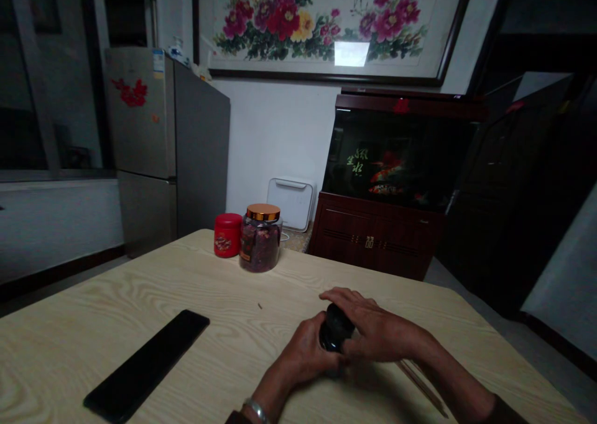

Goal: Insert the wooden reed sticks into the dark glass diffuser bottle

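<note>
A small, glossy black, rounded object [333, 329] is between my two hands above the front right of the table; its kind is hard to tell because fingers cover much of it. My left hand [303, 352] wraps round its left side and lower part, with a silver bracelet on that wrist. From the right, my right hand [373, 327] closes over its top, the index finger reaching out across it. Several thin brown sticks [422, 390] lie on the table beneath my right forearm, partly hidden by it.
A long flat black slab [149, 365] lies on the wooden table [219, 374] at left. Near the back edge stand a red canister [227, 235] and a jar of dark dried flowers [260, 244]. Beyond are a fridge [200, 144] and a fish tank [405, 156].
</note>
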The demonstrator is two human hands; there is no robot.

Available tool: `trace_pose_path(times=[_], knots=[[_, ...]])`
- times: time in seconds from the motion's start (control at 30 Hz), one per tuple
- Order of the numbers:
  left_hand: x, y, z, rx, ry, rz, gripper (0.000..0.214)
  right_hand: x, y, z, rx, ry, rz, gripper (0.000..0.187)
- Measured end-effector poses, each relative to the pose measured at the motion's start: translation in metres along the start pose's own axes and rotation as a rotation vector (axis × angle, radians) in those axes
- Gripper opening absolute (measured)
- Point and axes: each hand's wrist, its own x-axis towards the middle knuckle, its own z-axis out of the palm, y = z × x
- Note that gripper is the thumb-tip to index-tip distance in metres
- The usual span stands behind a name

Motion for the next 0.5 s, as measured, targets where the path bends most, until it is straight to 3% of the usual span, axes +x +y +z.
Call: trace_pose_path(times=[0.07,0.2,0.3,0.4,0.5], knots=[[0.0,0.0,0.0,0.002,-0.007,0.003,0.058,0.0,0.001,0.001,0.034,0.007,0.028,0.092],[0.0,-0.002,0.001,-0.017,-0.021,-0.022,0.057,0.004,0.0,0.007,-0.039,0.078,0.131,0.056],[0.0,-0.003,0.0,-0.009,-0.014,-0.03,0.056,0.003,0.001,0.002,0.01,0.112,0.049,0.044],[0.0,0.0,-0.003,0.044,-0.003,-0.036,0.059,-0.004,0.008,-0.013,0.276,0.187,-0.04,0.047],[-0.002,0.006,-0.004,0.103,0.014,-0.039,0.066,-0.017,0.014,-0.018,0.615,0.305,0.003,0.048]])
